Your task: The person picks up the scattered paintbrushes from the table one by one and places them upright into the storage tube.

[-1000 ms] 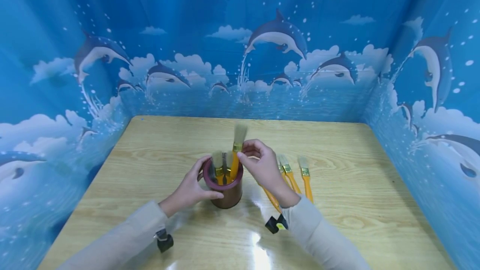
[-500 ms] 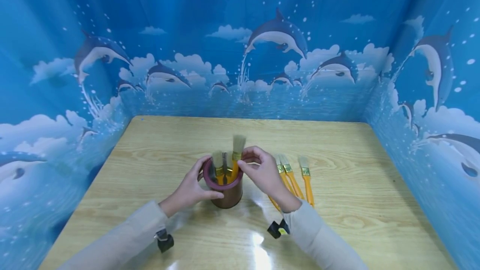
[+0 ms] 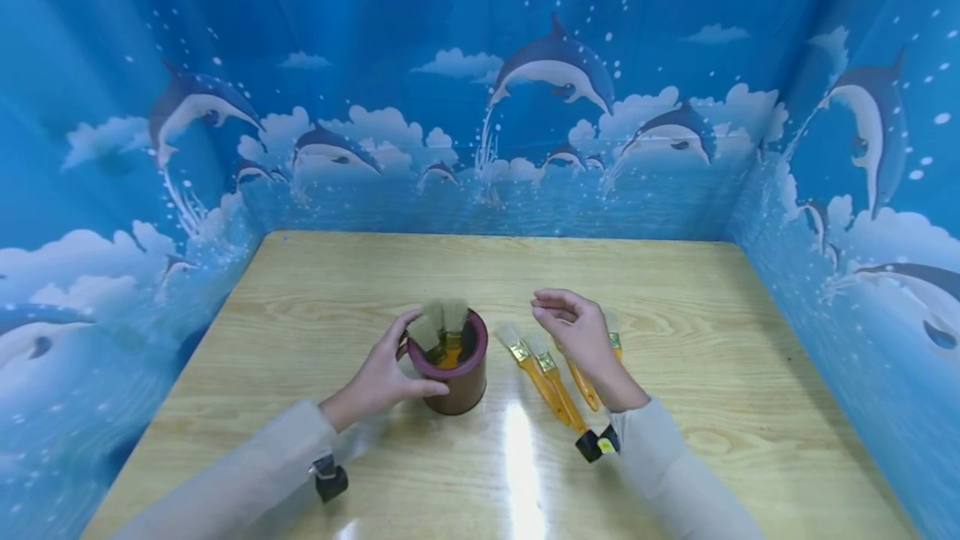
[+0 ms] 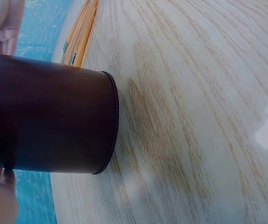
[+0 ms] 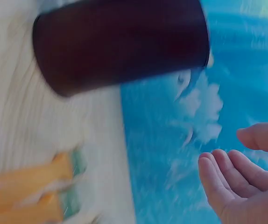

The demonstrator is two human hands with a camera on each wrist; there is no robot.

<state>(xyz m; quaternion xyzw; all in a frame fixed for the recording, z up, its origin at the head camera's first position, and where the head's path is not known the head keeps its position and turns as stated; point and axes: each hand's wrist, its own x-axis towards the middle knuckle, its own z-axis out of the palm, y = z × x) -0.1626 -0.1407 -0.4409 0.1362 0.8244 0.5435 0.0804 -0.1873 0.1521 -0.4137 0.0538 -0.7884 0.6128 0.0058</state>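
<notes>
In the head view a dark brown cylindrical cup (image 3: 463,390) with a maroon rim stands on the table. My left hand (image 3: 382,383) holds it from the left, thumb in front and fingers round the back. Pale-bristled paintbrushes (image 3: 444,323) with orange handles stand inside, bristles up. To the right of the cup my right hand (image 3: 587,338) hovers above several more paintbrushes (image 3: 542,377) on the table, partly covering them. Its fingers are bent loosely, holding nothing; in the right wrist view the thumb and fingertips (image 5: 212,163) are apart. The left wrist view shows the cup's smooth wall (image 4: 50,114).
The wooden table (image 3: 330,273) reaches to a blue dolphin-print curtain (image 3: 420,207), which surrounds its back and sides. Small black devices (image 3: 330,482) are strapped at both wrists. Light glares off the tabletop in front of the cup.
My right hand has lowered a paintbrush into the cup, let go of it, and moved right over the loose brushes. My left hand has stayed on the cup.
</notes>
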